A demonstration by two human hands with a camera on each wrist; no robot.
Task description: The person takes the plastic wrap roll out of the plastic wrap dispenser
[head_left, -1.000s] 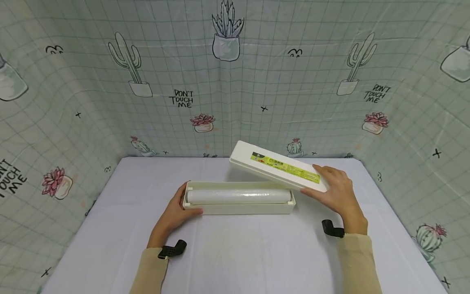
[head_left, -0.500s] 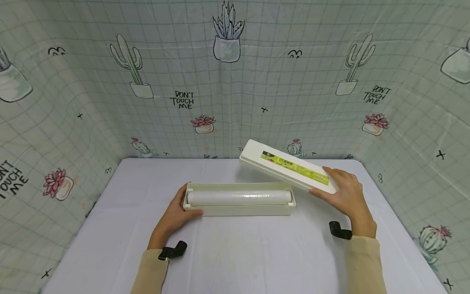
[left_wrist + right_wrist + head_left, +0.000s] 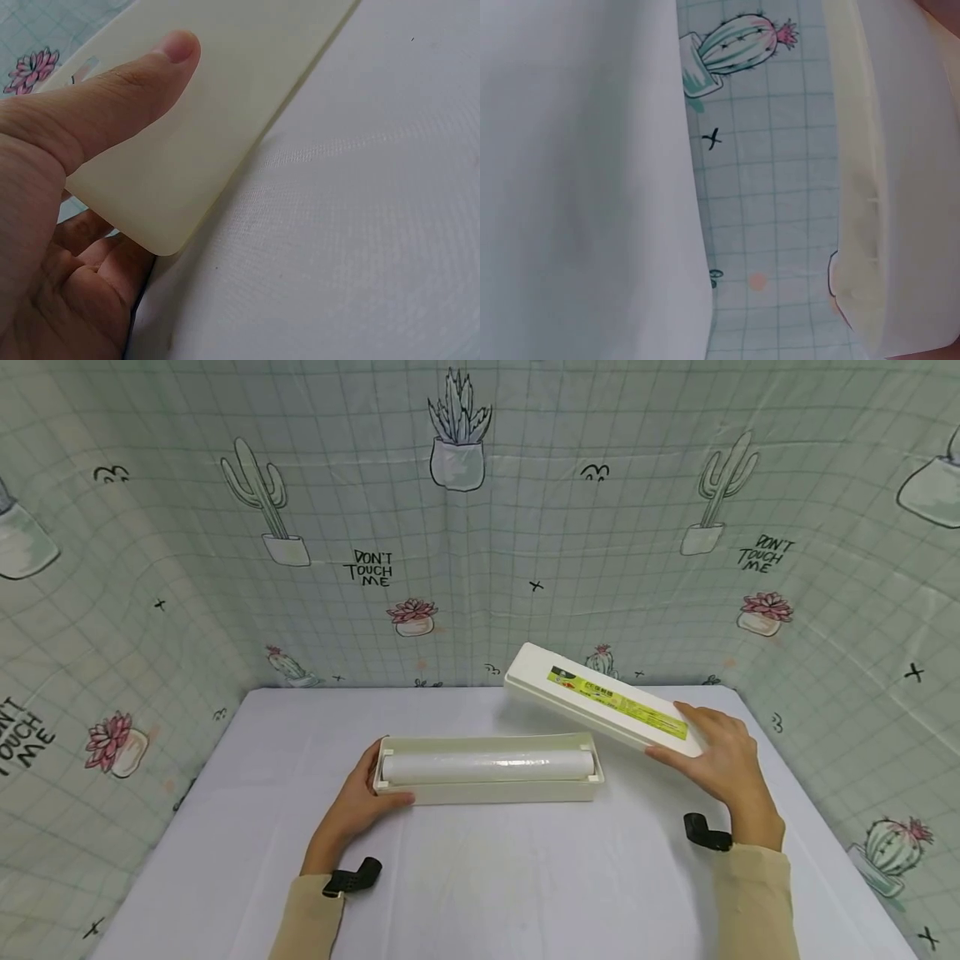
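The left hand (image 3: 358, 800) is gripping the box (image 3: 495, 792) by its left end, the roll (image 3: 487, 767) lying inside; the right hand (image 3: 726, 760) is pinching the tilted lid (image 3: 603, 702) above the table (image 3: 495, 885), so uncovering is seemingly the step, the next move probably calling for a level set-down

I grip a smooth, matt plastic box (image 3: 504, 792) (left) and smooth plastic lid (image 3: 585, 707) (right); the roll (image 3: 483, 767) is glossy, the tablecloth (image 3: 480, 877) finely woven, the backdrop (image 3: 495, 518) creased cloth.
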